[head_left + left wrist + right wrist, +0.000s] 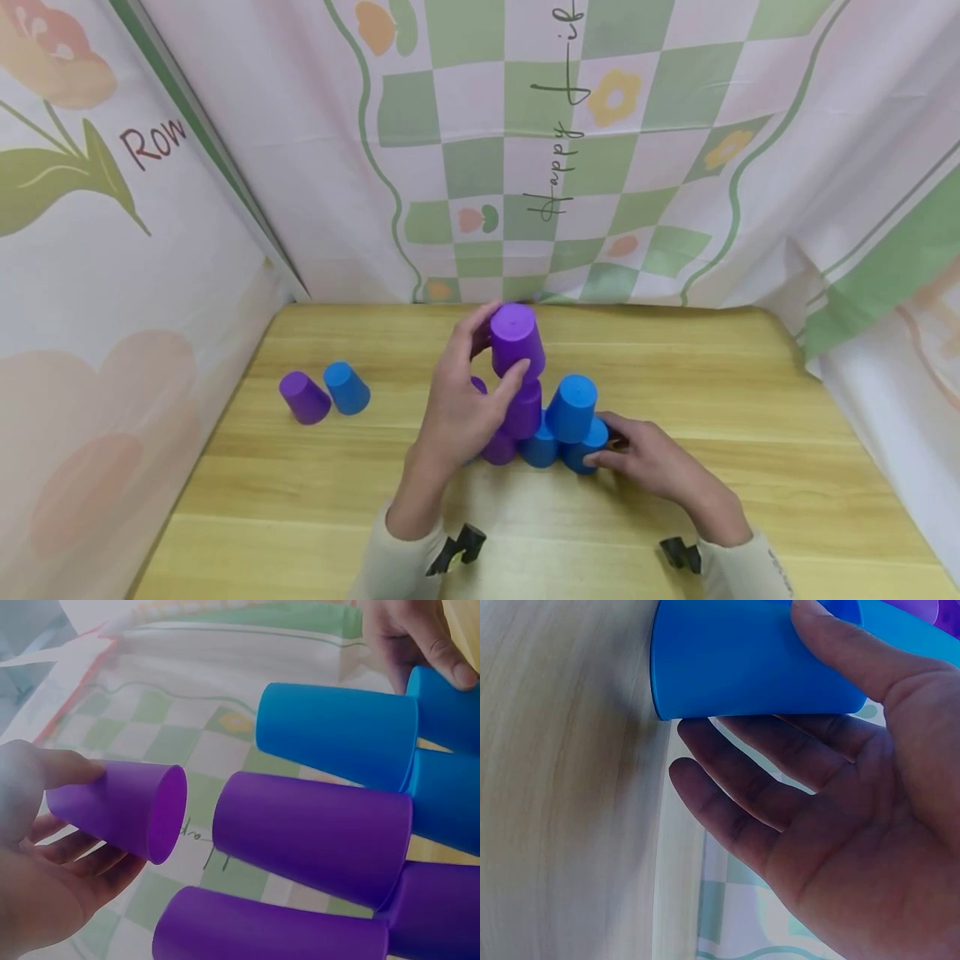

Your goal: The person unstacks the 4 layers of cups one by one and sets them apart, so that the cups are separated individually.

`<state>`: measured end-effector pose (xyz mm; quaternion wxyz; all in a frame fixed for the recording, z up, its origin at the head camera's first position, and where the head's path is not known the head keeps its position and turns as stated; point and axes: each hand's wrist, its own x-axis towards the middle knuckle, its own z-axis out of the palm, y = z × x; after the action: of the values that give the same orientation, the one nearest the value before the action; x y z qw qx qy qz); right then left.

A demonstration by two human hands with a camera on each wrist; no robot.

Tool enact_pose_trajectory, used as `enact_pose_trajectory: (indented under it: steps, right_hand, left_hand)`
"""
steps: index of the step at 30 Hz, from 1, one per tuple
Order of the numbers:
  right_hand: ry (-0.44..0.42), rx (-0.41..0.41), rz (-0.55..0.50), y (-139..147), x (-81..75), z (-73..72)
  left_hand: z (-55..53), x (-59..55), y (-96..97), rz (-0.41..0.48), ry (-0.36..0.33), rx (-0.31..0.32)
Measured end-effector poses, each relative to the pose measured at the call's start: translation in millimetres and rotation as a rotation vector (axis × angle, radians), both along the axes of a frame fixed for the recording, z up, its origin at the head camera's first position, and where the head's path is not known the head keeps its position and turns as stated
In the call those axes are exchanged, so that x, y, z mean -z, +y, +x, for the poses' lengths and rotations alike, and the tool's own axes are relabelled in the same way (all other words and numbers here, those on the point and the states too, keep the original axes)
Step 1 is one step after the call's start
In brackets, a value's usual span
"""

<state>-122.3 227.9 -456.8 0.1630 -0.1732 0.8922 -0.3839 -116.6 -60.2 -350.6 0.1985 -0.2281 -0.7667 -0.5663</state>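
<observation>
My left hand [459, 408] holds an upside-down purple cup [516, 337] between thumb and fingers above the stack. In the left wrist view a gap separates this cup's rim from the purple cup [311, 832] in the upper row. Beside that one stands an upper blue cup [573, 408]; another upper purple cup [270, 930] is mostly behind my left hand in the head view. Below are a purple cup [498, 450] and two blue ones. My right hand [652, 458] grips the rightmost lower blue cup [757, 664], thumb on one side, fingers against the other.
On the left of the wooden table [315, 508] stand a loose purple cup [304, 398] and a loose blue cup [347, 388], both upside down. A printed curtain [480, 167] hangs along the table's back edge, with more cloth at both sides.
</observation>
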Motion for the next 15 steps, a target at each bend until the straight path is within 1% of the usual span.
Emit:
enact_pose_trajectory:
  steps: [7, 15]
  right_hand:
    - [0.011, -0.001, 0.006, 0.1, 0.8, 0.3]
    - [0.014, -0.001, 0.011, -0.6, 0.8, 0.3]
  left_hand:
    - [-0.6, -1.3, -10.1, 0.027, 0.043, -0.044]
    - [-1.5, -1.5, -24.3, 0.026, 0.046, -0.13]
